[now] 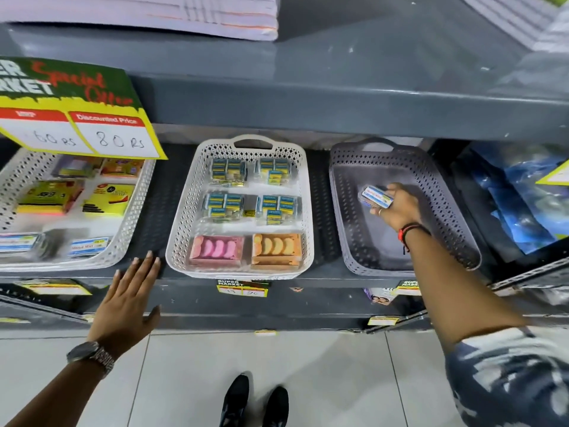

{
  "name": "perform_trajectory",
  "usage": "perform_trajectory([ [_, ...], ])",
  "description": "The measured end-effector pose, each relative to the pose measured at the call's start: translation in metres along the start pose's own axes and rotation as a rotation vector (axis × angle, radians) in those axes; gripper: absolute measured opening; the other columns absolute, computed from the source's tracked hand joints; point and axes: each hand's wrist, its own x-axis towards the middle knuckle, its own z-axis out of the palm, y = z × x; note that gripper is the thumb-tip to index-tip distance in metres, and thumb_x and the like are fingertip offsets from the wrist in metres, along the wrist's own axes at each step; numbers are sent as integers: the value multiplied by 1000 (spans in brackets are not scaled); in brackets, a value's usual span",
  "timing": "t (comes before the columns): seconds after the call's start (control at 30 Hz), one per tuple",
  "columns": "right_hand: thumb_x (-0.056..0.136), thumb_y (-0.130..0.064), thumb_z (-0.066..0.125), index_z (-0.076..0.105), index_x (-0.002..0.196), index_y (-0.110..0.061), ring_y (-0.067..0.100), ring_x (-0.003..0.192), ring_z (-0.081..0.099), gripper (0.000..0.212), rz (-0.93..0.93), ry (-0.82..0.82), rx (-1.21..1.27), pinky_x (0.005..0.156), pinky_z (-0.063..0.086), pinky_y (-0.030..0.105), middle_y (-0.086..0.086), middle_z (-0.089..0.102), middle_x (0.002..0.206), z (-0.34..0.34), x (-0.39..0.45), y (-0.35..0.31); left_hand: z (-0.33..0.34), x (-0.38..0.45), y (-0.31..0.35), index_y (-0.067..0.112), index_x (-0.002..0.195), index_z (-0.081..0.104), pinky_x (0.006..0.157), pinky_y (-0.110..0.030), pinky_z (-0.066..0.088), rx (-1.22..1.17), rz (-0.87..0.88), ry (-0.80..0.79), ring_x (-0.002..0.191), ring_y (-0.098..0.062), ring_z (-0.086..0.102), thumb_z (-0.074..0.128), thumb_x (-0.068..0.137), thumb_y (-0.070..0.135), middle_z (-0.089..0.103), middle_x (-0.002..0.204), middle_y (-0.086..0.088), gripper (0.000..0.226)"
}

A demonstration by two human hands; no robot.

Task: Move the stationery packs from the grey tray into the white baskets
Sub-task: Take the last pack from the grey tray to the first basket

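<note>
The grey tray stands on the shelf at the right; its floor is bare apart from what I hold. My right hand is inside it, shut on a small white and blue stationery pack, lifted just off the tray floor. The middle white basket holds several blue clip packs, a pink box and an orange box. The left white basket holds yellow packs and white and blue packs. My left hand hovers flat and open at the shelf's front edge between the two white baskets.
A yellow price sign hangs over the left basket. The upper shelf overhangs the baskets. Blue plastic-wrapped goods lie right of the grey tray. My shoes stand on the tiled floor below.
</note>
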Motion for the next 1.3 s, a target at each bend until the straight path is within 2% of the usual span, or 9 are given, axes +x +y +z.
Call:
perform_trajectory([
  [0.07, 67, -9, 81, 50, 126, -11, 29, 108, 64, 66, -17, 23, 65, 95, 52, 42, 12, 67, 118, -4, -8, -10, -2, -4, 1, 16, 151, 17, 119, -32, -3, -3, -38, 15, 145, -26, 22, 38, 75, 39, 19, 160, -5, 83],
  [0.17, 68, -12, 81, 53, 124, -11, 27, 108, 64, 62, -70, 63, 60, 93, 50, 32, 12, 66, 121, -11, -23, -36, -2, -17, 0, 16, 151, 20, 119, -28, -7, -21, -100, 26, 144, -26, 25, 37, 74, 36, 24, 158, -6, 81],
  [0.43, 69, -15, 79, 61, 115, -9, 28, 108, 64, 50, -354, 81, 16, 93, 48, 30, 15, 69, 116, 4, -76, -149, -5, -45, -41, 11, 149, 26, 118, -28, -8, -43, -213, 32, 144, -23, 22, 39, 71, 36, 30, 156, -8, 83],
  [0.53, 68, -9, 79, 60, 112, -4, 27, 106, 64, 49, -427, 34, 107, 83, 43, 18, 15, 68, 114, 36, -99, -192, -7, -56, -71, 7, 147, 27, 119, -29, -8, -36, -229, 23, 144, -23, 21, 38, 71, 35, 28, 156, -9, 82],
  [0.67, 68, -11, 79, 59, 116, -7, 24, 112, 62, 52, -483, -59, 110, 97, 46, 29, 10, 66, 119, 92, -130, -244, -9, -59, -116, 3, 146, 29, 118, -30, -7, -51, -228, 15, 142, -24, 20, 38, 69, 36, 31, 154, -12, 85],
  [0.77, 67, -16, 80, 56, 118, -14, 24, 110, 63, 56, -487, -136, 110, 96, 50, 38, 9, 67, 119, 123, -148, -267, -10, -54, -126, 2, 146, 27, 119, -31, -6, -34, -171, 24, 141, -24, 21, 38, 70, 36, 36, 152, -13, 84],
  [0.87, 65, -17, 82, 56, 118, -15, 23, 107, 64, 59, -515, -201, 108, 95, 50, 34, 7, 68, 118, 158, -173, -301, -5, -54, -145, 3, 147, 27, 118, -36, 2, -43, -132, 45, 141, -26, 27, 38, 71, 35, 37, 151, -13, 83],
  [1.03, 64, -16, 82, 56, 118, -14, 24, 107, 65, 60, -575, -284, 77, 93, 52, 39, 7, 69, 118, 206, -206, -351, 6, -53, -170, 7, 148, 26, 117, -42, 12, -62, -62, 52, 144, -22, 27, 39, 74, 32, 31, 155, -7, 79],
  [1.3, 61, -15, 85, 61, 111, -12, 22, 110, 62, 55, -662, -495, -111, 93, 51, 35, 8, 67, 119, 250, -235, -382, 9, -51, -179, 11, 149, 26, 115, -42, 15, -82, 0, 58, 144, -17, 20, 40, 74, 33, 31, 156, -4, 78],
])
